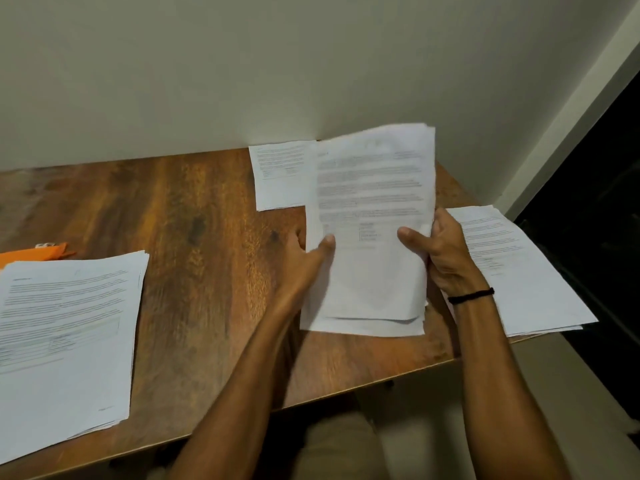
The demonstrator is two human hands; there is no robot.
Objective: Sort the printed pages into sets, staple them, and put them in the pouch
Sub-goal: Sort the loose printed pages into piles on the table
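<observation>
In the centre right of the frame, both hands hold a thick white sheaf of printed pages (374, 209), ragged along its lower edge, over the brown wood-grain table (194, 209). The left hand (304, 254) pinches the sheaf's left edge with its thumb on the front sheet. The right hand (443, 251) grips the right edge likewise, fingers curled behind. 3 piles lie flat: a large pile of printed white pages (69, 334) at lower left, a small white pile (280, 174) at upper centre, and a fanned white pile (516, 271) at the right edge. The flat orange pouch (38, 253) lies at far left. Sorting looks unfinished. Ease both grips, tap the lower edge square on the wood, then peel 1 sheet at a time and check its heading before laying it down.
</observation>
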